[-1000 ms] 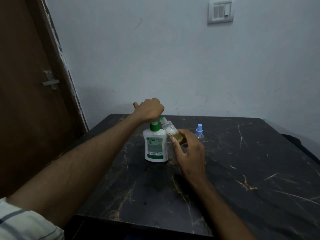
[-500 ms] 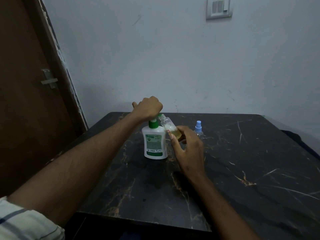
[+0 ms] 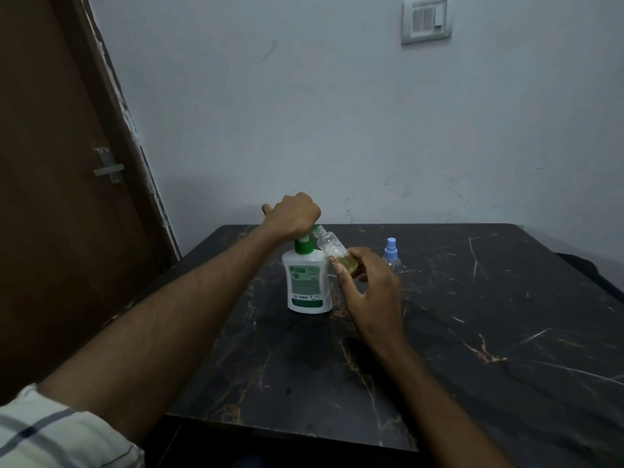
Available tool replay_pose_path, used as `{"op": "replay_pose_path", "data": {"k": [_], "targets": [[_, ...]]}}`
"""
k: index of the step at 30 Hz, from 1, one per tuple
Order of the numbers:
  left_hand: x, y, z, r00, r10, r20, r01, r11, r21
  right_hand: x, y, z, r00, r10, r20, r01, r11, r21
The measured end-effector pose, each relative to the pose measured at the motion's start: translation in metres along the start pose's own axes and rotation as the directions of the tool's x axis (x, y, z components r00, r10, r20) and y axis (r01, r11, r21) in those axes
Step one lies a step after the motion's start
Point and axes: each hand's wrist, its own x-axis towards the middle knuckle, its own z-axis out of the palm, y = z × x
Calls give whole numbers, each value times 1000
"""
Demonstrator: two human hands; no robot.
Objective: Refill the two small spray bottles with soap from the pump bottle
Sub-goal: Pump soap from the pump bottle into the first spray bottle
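Observation:
A white pump bottle (image 3: pixel 308 282) with a green collar and label stands on the black marble table (image 3: pixel 472 332). My left hand (image 3: pixel 295 212) sits fisted on top of its pump head, which it hides. My right hand (image 3: pixel 368 285) pinches a small clear spray bottle (image 3: pixel 332 251), uncapped and tilted, its neck up against the pump spout; yellowish liquid sits in its lower part. A second small spray bottle (image 3: pixel 391 253) with a blue cap stands upright just right of my right hand, partly hidden by it.
A brown door (image 3: pixel 60 197) with a metal latch stands at the left, close to the table's corner. A grey wall runs behind the table, with a switch plate (image 3: pixel 426 20) high up. The table's front edge (image 3: pixel 287 430) lies near me.
Both hands keep their hold on the pump and the tilted bottle. The view has shifted slightly; the pump collar seems a little more exposed under my left fist.

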Motion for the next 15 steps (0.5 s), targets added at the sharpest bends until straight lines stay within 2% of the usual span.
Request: {"op": "replay_pose_path", "data": {"k": [7,15], "targets": [[1,-1,1,1000,6,-9,-6,1000,1,0,-2,-1,1000,-18,-2,18,1000,25],[-1,-2,3,997,72,10,-72,994,78,1,3,3,1000,-15,11,15,1000,-6]]}}
